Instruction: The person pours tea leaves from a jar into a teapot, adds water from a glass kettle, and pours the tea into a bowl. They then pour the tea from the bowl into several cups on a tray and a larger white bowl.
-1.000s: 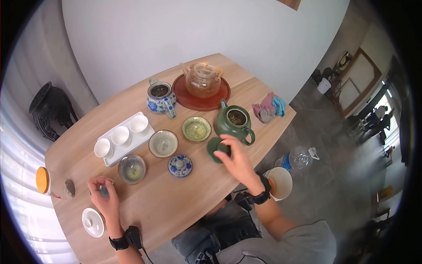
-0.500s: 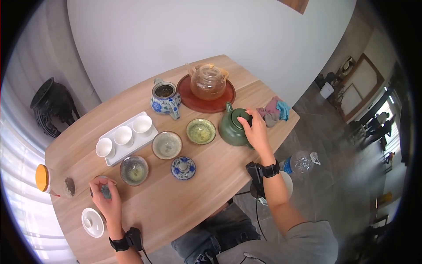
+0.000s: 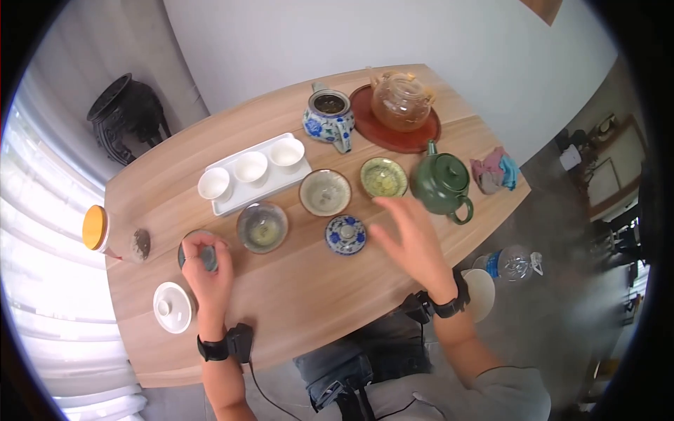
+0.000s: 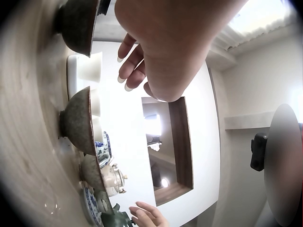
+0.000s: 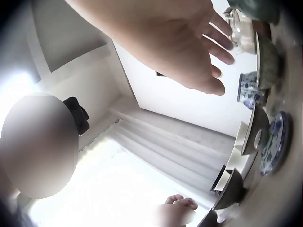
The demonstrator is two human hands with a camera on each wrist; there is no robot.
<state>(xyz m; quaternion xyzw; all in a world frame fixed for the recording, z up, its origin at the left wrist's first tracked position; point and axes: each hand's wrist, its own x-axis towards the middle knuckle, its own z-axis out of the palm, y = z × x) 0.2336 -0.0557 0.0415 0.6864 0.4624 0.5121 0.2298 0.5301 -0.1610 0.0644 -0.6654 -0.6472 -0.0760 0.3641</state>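
My left hand [image 3: 210, 277] hovers over a small dark bowl [image 3: 186, 252] at the left; in the left wrist view its loosely bent fingers [image 4: 132, 71] hold nothing. My right hand [image 3: 420, 249], fingers spread and holding nothing, is over the table between the blue-and-white lid [image 3: 345, 235] and the green teapot [image 3: 439, 186]. That teapot has its green lid [image 3: 451, 170] on. Beside it is a yellow-green bowl [image 3: 384, 177]; two grey bowls, one pale [image 3: 325, 193] and one darker [image 3: 262, 227], stand further left.
Three white cups on a white tray [image 3: 260, 184] stand behind the bowls. At the back are a lidless blue-and-white teapot [image 3: 328, 119] and a glass teapot [image 3: 401, 104] on a red tray [image 3: 365, 126]. A white lid [image 3: 173, 309], jar [image 3: 95, 228] and cloth [image 3: 491, 170] lie around the edges.
My right hand put the green lid on the green teapot, let go, and moved back left. My left hand has stayed over the dark bowl. The head view has shifted.
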